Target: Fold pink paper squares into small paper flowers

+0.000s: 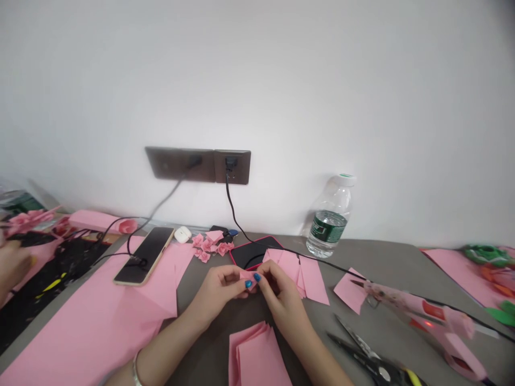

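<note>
A small folded piece of pink paper (248, 275) is pinched between both my hands, just above the grey table. My left hand (221, 289) grips its left side, with the thumb on the front. On the other side, my right hand (277, 287) pinches it between thumb and fingers. Most of the piece is hidden by my fingertips. Below my hands lies a stack of folded pink paper (259, 356). Pink paper squares (316, 279) lie just right of my right hand. Several small pink paper flowers (207, 245) sit behind my left hand.
A hot glue gun (434, 316) with a lit red light and open scissors (370, 356) lie at right. A water bottle (330, 220) stands by the wall. Left are a phone (147, 256), earbud case (183, 234) and large pink sheets (92, 321). Another person's hand (14, 265) is far left.
</note>
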